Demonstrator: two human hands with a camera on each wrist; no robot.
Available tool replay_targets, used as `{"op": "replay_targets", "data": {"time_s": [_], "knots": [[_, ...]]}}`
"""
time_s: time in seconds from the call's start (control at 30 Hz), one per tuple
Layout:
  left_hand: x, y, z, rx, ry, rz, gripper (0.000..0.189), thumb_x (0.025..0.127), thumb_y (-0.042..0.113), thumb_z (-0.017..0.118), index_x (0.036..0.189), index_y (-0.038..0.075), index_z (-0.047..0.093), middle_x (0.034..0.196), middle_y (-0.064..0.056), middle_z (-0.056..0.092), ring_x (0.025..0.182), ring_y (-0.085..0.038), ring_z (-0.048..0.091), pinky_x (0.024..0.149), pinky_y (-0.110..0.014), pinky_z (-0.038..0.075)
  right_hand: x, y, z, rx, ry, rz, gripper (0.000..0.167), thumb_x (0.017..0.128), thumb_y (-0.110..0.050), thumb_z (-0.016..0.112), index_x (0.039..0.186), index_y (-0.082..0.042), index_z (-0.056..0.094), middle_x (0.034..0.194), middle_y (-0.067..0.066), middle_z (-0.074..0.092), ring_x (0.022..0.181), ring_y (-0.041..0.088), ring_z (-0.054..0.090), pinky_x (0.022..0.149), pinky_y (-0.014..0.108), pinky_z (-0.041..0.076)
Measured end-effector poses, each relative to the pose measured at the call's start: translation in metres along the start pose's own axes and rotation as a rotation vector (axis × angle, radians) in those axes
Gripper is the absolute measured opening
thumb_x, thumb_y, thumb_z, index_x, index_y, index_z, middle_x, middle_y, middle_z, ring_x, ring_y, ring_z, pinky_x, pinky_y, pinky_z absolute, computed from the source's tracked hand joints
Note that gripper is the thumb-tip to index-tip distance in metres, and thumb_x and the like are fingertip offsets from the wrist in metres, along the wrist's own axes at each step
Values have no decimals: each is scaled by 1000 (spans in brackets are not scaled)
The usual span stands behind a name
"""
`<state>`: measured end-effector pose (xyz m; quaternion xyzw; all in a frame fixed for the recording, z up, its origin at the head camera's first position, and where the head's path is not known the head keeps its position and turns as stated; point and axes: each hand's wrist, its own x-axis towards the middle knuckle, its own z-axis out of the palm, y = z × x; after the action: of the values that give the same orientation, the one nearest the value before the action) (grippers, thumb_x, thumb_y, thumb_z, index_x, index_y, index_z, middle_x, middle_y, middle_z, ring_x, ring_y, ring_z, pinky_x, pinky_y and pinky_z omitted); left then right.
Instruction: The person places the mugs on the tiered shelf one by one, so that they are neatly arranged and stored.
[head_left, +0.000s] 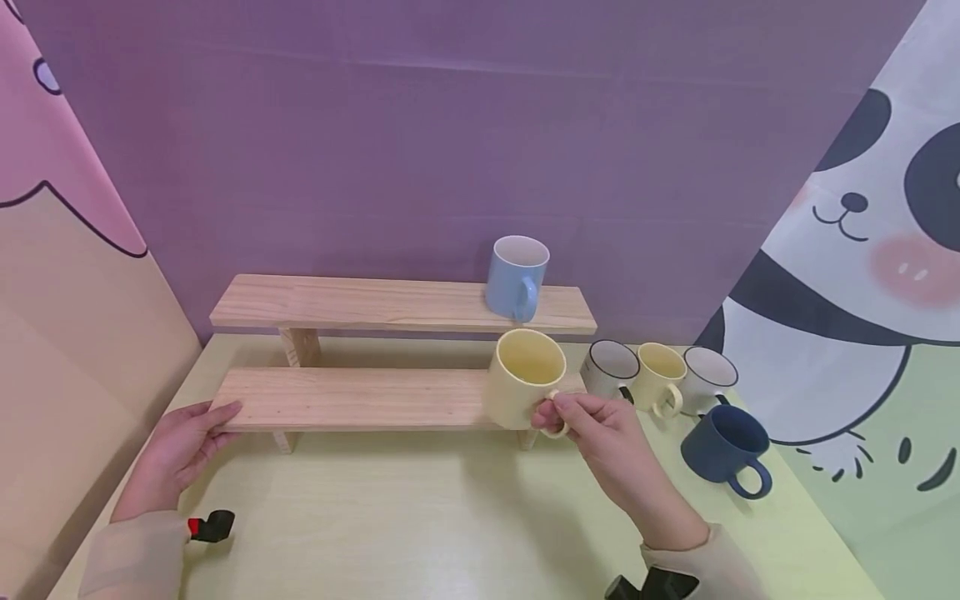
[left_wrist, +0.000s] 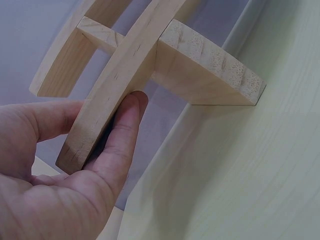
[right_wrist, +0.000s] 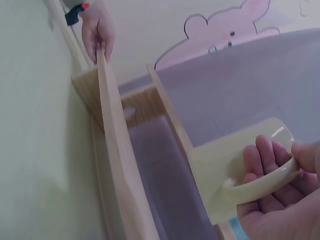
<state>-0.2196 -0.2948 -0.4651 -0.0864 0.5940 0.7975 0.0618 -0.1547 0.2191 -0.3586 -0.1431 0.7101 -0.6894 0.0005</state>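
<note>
Shelf (head_left: pixel 298 347) of pale wood, two boards high, stands near the back edge of the table (head_left: pixel 360 525), its length running along that edge. At its right end a pale yellow mug (head_left: pixel 512 393) is held mouth up over the front edge of the lower board (head_left: pixel 375 400); in the right wrist view a gap shows between the mug's base and that board. The right hand (head_left: pixel 603 435) grasps this mug by its handle (right_wrist: pixel 262 186), with thumb and fingers closed about the loop. The left hand (head_left: pixel 182 446) grips the lower board at its front left corner, thumb above and fingers underneath. A light blue mug (head_left: pixel 504 285) stands upright toward the right end of the upper board (head_left: pixel 360 304), handle facing the front edge. Near the back right corner of the table, a white mug with a dark rim (head_left: pixel 602 382), a second yellow mug (head_left: pixel 649 390) and another dark-rimmed white mug (head_left: pixel 699 390) stand close together in a row. A dark blue mug (head_left: pixel 707 450) sits in front of the row's right end, near the table's right edge, its handle pointing toward the front right.
</note>
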Motion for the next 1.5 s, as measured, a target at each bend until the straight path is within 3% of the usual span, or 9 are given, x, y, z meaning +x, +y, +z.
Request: {"op": "replay_targets", "data": {"time_s": [0.3,0.47,0.67,0.77,1.03,1.17,1.33,1.5], "knots": [[-2,3,1,-22,7,-7,49,100,4,66,133,-17,36,93,-5,68,86,-12,70,82,-28,59,34,-12,44,-25,23,-34,26,105,-11,60,102,13,71,92,15,73,90,24,66,82,32,56],[-3,2,2,-18,9,-14,54,100,3,65,137,-19,31,93,-4,67,85,-12,70,82,-28,59,55,-19,67,-29,80,21,27,104,-17,63,104,7,74,94,14,74,93,25,69,85,34,56],[-2,1,2,-5,5,-17,62,100,3,65,141,-22,25,94,-4,67,86,-11,70,83,-28,59,86,-21,90,74,130,-21,27,104,-15,64,102,10,73,89,13,73,88,24,69,80,30,53],[-1,1,2,-3,6,-18,64,100,3,65,142,-22,23,94,-3,67,86,-11,70,83,-28,59,103,-24,98,96,153,-31,26,103,-14,64,100,11,72,88,12,72,88,23,68,77,30,50],[-1,1,1,5,14,-17,59,101,4,65,140,-21,27,93,-3,67,84,-11,70,80,-27,60,139,-23,113,42,218,-49,28,104,-19,64,100,7,75,93,13,74,93,21,69,87,33,54],[-1,0,0,0,10,-18,57,100,4,65,138,-19,30,93,-3,67,85,-11,70,81,-27,60,151,-22,120,4,269,-52,27,103,-19,65,101,6,76,92,12,75,93,21,71,92,33,54],[-1,1,0,-22,6,-15,48,100,3,65,132,-16,35,92,-4,68,84,-12,70,80,-27,60,162,-22,130,-21,312,-38,26,103,-20,66,100,4,77,90,9,76,91,19,72,89,33,55],[-2,2,1,-1,7,-9,58,100,5,66,138,-20,29,93,-4,67,84,-11,70,81,-27,59,171,-21,140,8,318,-35,26,102,-17,66,103,6,76,91,12,76,90,20,73,89,32,57]]}}
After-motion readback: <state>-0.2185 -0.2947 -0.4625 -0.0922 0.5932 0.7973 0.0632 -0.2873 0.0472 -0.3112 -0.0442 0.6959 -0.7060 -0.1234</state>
